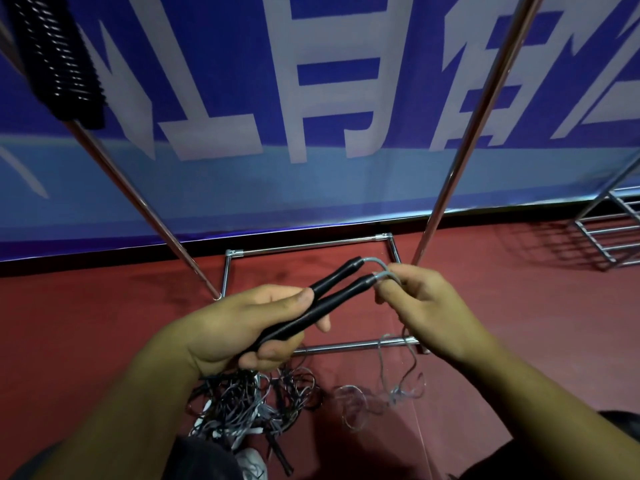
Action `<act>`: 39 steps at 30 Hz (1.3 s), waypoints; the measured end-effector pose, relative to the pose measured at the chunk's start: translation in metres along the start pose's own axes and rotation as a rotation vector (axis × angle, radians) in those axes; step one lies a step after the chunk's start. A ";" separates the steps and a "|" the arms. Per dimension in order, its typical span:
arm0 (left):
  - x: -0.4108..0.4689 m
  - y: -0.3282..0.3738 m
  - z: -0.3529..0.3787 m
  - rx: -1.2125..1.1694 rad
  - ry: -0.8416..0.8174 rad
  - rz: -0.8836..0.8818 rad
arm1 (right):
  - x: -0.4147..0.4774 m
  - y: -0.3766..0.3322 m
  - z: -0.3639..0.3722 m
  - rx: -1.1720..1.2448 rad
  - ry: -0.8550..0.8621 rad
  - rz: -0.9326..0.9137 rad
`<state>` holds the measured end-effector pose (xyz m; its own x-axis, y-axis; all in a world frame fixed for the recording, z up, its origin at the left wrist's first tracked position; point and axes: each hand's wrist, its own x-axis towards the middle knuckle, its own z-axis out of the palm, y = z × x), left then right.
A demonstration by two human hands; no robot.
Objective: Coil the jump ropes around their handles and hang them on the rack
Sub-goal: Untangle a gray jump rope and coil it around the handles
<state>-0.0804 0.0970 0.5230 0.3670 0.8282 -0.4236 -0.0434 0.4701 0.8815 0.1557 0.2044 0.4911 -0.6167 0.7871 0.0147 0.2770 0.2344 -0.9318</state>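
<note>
Jump ropes (242,407): a tangled pile of dark and pale cords, uncoiled, lies on the red floor (519,306) nearest the person.

One rope is in hand above the pile. The left hand (242,327) has its grip clamped round the pair of black handles (339,296), held side by side with their cord ends pointing away. The right hand (429,306) has its grip pinched on the grey cord (379,263) just where it leaves the handle tips. The rest of that cord hangs slack from the hand to the floor. No turn of cord is visible on the handles.

Beyond the hands stands the chrome rack (483,109), its base bar on the floor and its uprights rising to either side. At its upper left hangs a tightly wound black bundle (62,64), judged to be rope already coiled and hung, though its handles cannot be seen. A blue banner (311,98) backs the rack.

Assessment: early stage. The rope in hand is at the start of winding. Its coiling and hanging are outstanding, as is the whole floor pile.
</note>
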 end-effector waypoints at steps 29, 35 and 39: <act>0.036 -0.004 0.024 -0.181 0.289 0.205 | -0.001 0.003 0.039 0.230 -0.259 0.062; 0.028 -0.003 0.018 -0.113 0.146 0.144 | 0.004 0.003 0.027 0.116 -0.189 -0.134; 0.027 -0.004 0.019 -0.052 0.127 0.141 | 0.006 0.014 0.025 -0.255 0.020 -0.286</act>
<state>-0.0529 0.1116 0.5125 0.2334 0.9172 -0.3228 -0.1356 0.3594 0.9233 0.1370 0.1979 0.4692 -0.6817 0.6799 0.2703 0.2722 0.5786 -0.7688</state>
